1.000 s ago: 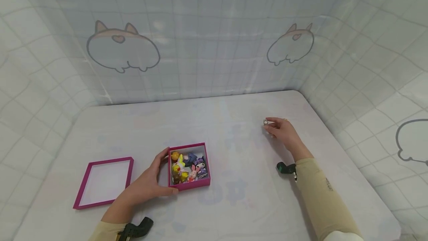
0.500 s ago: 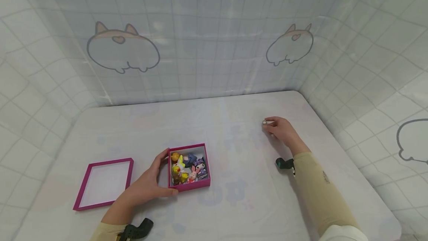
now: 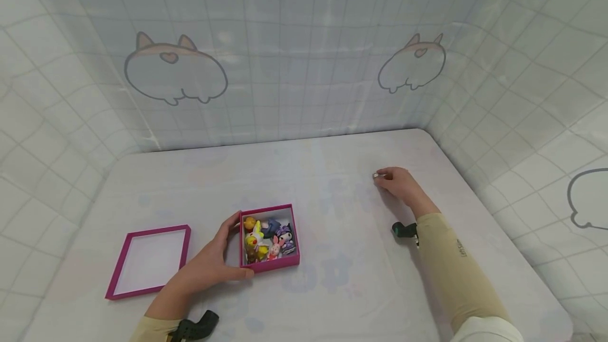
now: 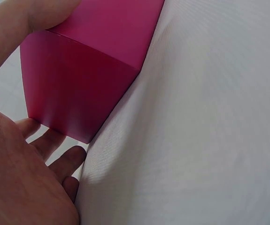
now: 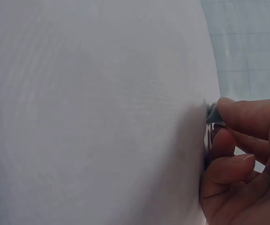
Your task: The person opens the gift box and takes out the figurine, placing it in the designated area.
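An open pink box [image 3: 272, 265] with several small figures inside stands left of centre in the head view. My left hand [image 3: 211, 264] grips its left side, thumb at the near corner and fingers at the far one; the left wrist view shows the thumb on the pink box [image 4: 73, 84]. At the right, my right hand [image 3: 401, 183] pinches a small greyish-white object [image 3: 376, 175] low at the table surface. In the right wrist view that object [image 5: 214, 114] is at the fingertips of the right hand [image 5: 247, 164], partly hidden by them.
A pink-edged lid [image 3: 122, 267], white inside, lies at the left on the white-covered table [image 3: 328, 194], partly behind the left forearm. Grid-patterned curtains [image 3: 294, 57] stand behind the table and along both its sides.
The small object in my right hand has tipped and sits slightly lower. The right forearm has shifted a little to the left. My left hand and the box have stayed in place.
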Demonstrator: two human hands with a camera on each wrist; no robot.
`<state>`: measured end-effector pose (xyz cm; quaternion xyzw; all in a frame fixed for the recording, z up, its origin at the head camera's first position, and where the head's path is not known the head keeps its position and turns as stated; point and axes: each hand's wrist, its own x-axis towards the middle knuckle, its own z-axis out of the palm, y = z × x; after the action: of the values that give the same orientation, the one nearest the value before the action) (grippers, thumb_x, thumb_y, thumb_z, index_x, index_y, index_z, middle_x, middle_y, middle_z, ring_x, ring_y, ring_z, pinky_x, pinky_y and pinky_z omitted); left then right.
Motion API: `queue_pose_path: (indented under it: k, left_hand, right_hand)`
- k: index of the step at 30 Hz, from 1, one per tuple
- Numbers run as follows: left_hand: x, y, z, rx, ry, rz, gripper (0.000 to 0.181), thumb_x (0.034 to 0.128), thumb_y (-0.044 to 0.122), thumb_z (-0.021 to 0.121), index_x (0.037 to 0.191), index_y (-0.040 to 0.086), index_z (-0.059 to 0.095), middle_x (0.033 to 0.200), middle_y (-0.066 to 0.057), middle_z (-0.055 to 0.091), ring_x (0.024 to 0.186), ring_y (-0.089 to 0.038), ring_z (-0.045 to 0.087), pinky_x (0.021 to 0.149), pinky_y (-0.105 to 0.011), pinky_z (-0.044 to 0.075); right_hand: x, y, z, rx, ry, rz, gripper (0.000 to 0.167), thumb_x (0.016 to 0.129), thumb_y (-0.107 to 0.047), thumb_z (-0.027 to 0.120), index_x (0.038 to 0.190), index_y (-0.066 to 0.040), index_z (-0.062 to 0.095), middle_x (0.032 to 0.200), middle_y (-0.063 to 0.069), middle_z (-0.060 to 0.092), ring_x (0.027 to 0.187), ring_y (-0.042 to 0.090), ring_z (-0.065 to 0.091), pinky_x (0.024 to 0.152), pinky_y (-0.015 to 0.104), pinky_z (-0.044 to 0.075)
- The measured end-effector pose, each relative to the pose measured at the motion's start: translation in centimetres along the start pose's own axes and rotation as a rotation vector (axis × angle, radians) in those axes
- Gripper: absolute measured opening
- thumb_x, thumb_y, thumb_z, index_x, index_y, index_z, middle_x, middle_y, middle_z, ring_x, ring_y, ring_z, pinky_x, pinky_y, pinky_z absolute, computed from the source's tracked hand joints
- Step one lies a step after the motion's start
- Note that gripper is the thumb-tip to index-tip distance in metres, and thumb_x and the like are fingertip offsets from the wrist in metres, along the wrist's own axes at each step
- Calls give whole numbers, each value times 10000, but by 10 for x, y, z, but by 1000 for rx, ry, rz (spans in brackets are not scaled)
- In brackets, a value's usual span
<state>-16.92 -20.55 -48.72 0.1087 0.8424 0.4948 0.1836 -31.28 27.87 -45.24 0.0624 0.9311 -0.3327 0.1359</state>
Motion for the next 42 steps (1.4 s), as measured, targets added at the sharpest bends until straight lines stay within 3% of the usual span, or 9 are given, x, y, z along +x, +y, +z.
queue_pose_path:
  k: [11, 16, 20, 25, 35, 42]
  left_hand:
    - [-1, -2, -2, 7, 12, 5, 1268, 641, 491, 888, 1567, 313, 41, 1615, -92, 183, 1473, -362, 141, 1073, -648, 274]
    - [-5, -1, -2, 12, 22, -4, 1269, 641, 493, 889, 1568, 312, 42, 1614, -94, 184, 1472, -365, 144, 1070, -649, 282]
    - [-7, 0, -2, 24, 27, -21, 1269, 644, 505, 884, 1569, 318, 36, 1615, -97, 181, 1470, -375, 144, 1059, -660, 294]
    - [-5, 0, 0, 32, 42, -9, 1272, 638, 508, 887, 1567, 330, 38, 1615, -80, 185, 1472, -363, 149, 1064, -646, 301]
    - [7, 7, 3, 14, 25, 25, 1288, 613, 499, 906, 1568, 341, 55, 1616, -15, 177, 1474, -293, 169, 1079, -613, 307]
    - [9, 9, 6, 4, 17, 9, 1301, 603, 510, 905, 1568, 347, 48, 1618, -8, 173, 1477, -287, 165, 1071, -605, 326]
  right_hand:
    - [0, 0, 1, -35, 23, 16, 595, 990, -380, 586, 1474, -65, 444, 1364, 213, 506, 1201, 348, 504, 994, 538, 446]
    - [-1, -2, -1, 9, 44, -30, 593, 975, -360, 619, 1481, -104, 445, 1318, 193, 532, 1089, 323, 557, 937, 500, 471]
    - [-8, -7, -4, 81, 60, -56, 554, 974, -308, 624, 1476, -143, 455, 1287, 148, 544, 1103, 311, 536, 906, 480, 463]
    - [-17, -18, -4, 140, 66, -115, 539, 981, -306, 622, 1477, -171, 461, 1264, 96, 557, 1129, 296, 536, 889, 460, 458]
    - [-42, -53, 5, 161, 135, -237, 468, 953, -363, 664, 1391, -228, 569, 1149, 10, 624, 974, 208, 612, 822, 403, 493]
    - [-50, -75, 16, 178, 97, -303, 433, 942, -327, 690, 1357, -245, 595, 1156, 1, 629, 1029, 208, 602, 830, 407, 508]
